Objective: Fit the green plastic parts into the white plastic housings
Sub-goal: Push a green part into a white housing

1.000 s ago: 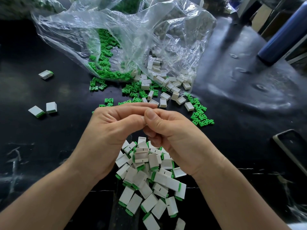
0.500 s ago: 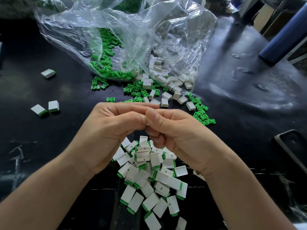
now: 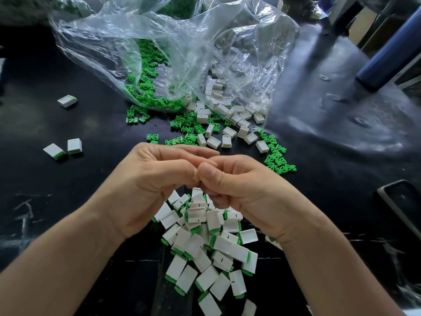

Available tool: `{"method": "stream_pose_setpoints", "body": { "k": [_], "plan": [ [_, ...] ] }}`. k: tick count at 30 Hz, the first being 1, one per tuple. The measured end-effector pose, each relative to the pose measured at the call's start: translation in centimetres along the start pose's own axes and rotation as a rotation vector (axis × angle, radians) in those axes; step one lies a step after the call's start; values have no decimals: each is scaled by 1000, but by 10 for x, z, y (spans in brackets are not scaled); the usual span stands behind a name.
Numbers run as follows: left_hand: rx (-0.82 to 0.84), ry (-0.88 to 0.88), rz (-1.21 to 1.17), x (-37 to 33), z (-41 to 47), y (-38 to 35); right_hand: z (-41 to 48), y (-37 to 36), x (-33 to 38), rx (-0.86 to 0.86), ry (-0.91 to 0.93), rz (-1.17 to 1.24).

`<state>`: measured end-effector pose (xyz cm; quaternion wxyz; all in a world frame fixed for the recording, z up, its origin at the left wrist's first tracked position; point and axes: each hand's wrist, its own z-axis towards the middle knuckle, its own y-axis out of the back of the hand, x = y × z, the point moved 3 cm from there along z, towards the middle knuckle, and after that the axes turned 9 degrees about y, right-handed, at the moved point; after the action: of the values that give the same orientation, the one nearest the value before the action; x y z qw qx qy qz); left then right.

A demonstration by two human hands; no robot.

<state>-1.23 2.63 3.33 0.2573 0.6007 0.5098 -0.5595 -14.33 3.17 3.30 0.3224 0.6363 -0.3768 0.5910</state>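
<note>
My left hand (image 3: 145,185) and my right hand (image 3: 248,188) meet fingertip to fingertip above the black table, thumbs touching and fingers curled in a pinch. Whatever they pinch is hidden by the fingers. Under the hands lies a pile of white housings with green parts fitted (image 3: 205,247). Beyond the hands, loose green parts (image 3: 186,131) and empty white housings (image 3: 227,112) spill from a clear plastic bag (image 3: 182,53). Another small heap of green parts (image 3: 278,158) lies to the right.
Two fitted housings (image 3: 74,145) lie at the left, and a third one (image 3: 67,101) sits farther back. A dark blue cylinder (image 3: 391,53) stands at the back right. A dark flat device with a grey rim (image 3: 401,201) lies at the right edge.
Both hands stay pinched together at the same spot; the fingers shift only slightly. The view has tilted a little.
</note>
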Motion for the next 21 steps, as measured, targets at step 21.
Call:
{"method": "stream_pose_setpoints", "body": {
  "k": [21],
  "plan": [
    [-1,-8,-117,-1,2,-2,3,2,4,-63,-87,364]
  ]
}}
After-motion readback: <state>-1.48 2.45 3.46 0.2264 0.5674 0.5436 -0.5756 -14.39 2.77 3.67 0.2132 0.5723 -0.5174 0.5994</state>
